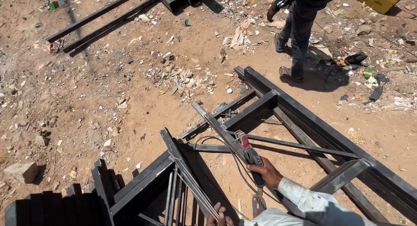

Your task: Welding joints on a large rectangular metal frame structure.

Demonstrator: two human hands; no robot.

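Right hand [268,171] is closed around the dark handle of a red-and-black welding electrode holder [248,153], which is pointed towards 11 o'clock and laid against a long flat dark steel bar [216,124]. A thin black cable [240,171] is seen looping from the holder down towards 6 o'clock. The left hand [220,216] is only partly shown at the bottom edge; its fingertips are curled over the lower end of an angled grey steel bar [186,171], though how firmly it is gripped cannot be told. A white sleeve [308,201] is worn on the right arm. A sandalled foot [259,203] is set on the sandy, littered ground [108,100] just below the right hand. At 3 o'clock from the holder a large black rectangular steel frame [330,139] is laid flat. At 8 o'clock a stack of dark steel sections [56,206] is stood. At 1 o'clock another person [299,30] in dark trousers and sandals is seen, well apart.
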